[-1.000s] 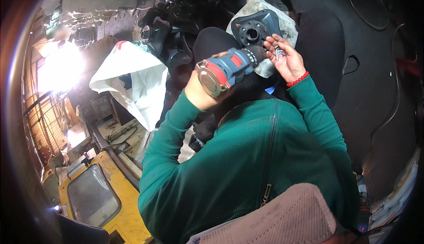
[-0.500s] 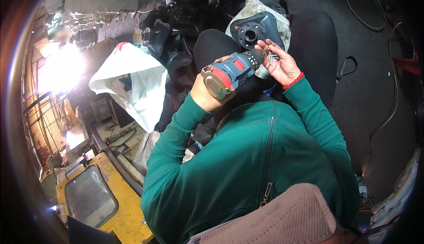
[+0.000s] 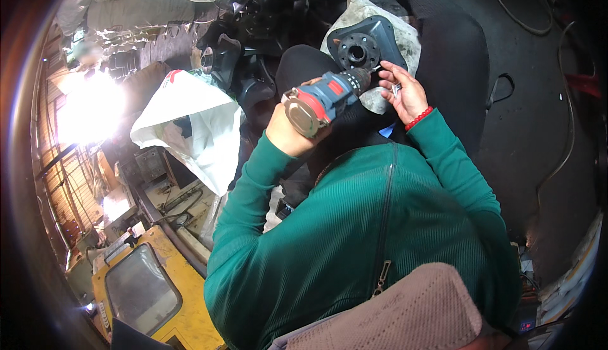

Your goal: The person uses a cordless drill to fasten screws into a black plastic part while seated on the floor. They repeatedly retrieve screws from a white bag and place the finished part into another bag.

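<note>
A glaring light floods the far left of a cluttered workspace; below it stands a yellow cabinet with a dark window panel set in its face; next comes a white sack, its mouth gaping open, and past it a jumble of black molded parts beside the worker's knee. At center, the worker's left hand grips a blue-and-red power drill above the lap, chuck pointing up and to the right; the fingers curl around the body and handle, most of them hidden beneath the tool. Behind the chuck, between the worker's knees, a dark flanged part with a round, holed hub lies on a soiled pale cloth; the right hand, palm partly up, hovers just in front; its index finger reaches to a small bright piece at the drill's tip, though whether the thumb pinches it cannot be told; the other fingers bend loosely around silver screws. A red bead bracelet circles the wrist below; farther right, a black strap loop and a thin cord lie on the dark floor.
</note>
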### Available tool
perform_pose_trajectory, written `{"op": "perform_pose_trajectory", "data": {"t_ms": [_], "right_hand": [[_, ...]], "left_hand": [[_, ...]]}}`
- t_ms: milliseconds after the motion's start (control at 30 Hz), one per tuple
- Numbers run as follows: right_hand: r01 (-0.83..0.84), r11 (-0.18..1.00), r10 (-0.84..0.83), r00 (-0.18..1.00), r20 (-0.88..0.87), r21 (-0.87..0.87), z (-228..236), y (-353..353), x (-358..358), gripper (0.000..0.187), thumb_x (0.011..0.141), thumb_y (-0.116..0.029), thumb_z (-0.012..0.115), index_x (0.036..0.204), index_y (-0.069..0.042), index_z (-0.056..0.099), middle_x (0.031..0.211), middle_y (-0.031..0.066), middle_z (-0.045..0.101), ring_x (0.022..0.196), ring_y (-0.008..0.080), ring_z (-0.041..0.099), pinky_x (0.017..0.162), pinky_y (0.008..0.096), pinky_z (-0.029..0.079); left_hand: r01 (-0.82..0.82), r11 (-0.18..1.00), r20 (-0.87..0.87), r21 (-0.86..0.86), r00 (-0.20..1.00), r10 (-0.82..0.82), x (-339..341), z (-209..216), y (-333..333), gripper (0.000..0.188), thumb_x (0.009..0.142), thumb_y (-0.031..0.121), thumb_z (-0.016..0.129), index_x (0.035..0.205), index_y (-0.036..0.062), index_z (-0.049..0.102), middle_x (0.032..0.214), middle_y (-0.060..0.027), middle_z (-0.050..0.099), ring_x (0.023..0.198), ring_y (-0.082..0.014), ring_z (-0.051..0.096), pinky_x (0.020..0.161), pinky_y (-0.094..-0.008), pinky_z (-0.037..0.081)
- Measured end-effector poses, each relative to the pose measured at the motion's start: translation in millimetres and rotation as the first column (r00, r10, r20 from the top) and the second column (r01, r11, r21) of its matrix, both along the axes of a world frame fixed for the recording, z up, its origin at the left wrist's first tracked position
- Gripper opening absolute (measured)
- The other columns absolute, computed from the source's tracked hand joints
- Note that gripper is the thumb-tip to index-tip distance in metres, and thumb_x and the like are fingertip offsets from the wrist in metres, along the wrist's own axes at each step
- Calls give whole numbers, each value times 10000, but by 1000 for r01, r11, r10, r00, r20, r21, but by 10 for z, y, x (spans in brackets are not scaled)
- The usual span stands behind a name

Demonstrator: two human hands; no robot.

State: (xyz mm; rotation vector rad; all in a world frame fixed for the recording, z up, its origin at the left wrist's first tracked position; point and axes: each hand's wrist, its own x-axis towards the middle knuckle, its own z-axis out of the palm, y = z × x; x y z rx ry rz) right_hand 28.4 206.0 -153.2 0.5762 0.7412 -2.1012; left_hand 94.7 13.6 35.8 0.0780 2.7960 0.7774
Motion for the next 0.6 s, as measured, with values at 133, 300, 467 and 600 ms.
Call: {"op": "perform_pose_trajectory", "data": {"t_ms": [133,300,467,600], "right_hand": [[8,969,12,997,-80,247,-227,-130,-20,274,954,-234,545,1145,-45,599,776,-59,508,584,26,424,493,180,367],[-101,875,188,972,-141,474,-204,-297,-28,349,826,-273,720,1046,-15,636,732,-45,545,519,12,417,412,177,321],[-80,839,229,949,-217,538,-350,-398,2,321,806,-270,733,923,18,656,624,-63,513,517,24,414,471,230,336],[-120,831,309,912,-270,543,-438,-427,14,275,818,-265,716,807,-1,644,560,-68,471,518,29,378,490,255,313]], "left_hand": [[-3,997,152,-79,988,15,-107,-19,-117,437,706,148,743,1101,30,598,1026,-147,641,930,-319,630,806,-392,500],[-63,996,225,-56,972,74,-276,-151,-160,403,718,172,742,1069,25,612,961,-147,659,858,-320,653,758,-388,522],[-64,983,343,-172,932,120,-492,-67,8,424,715,212,745,1070,26,608,949,-162,661,870,-338,657,765,-389,534],[-27,982,360,-185,928,93,-619,-107,-46,378,696,236,741,1006,47,636,883,-155,673,811,-327,666,733,-386,544]]}}
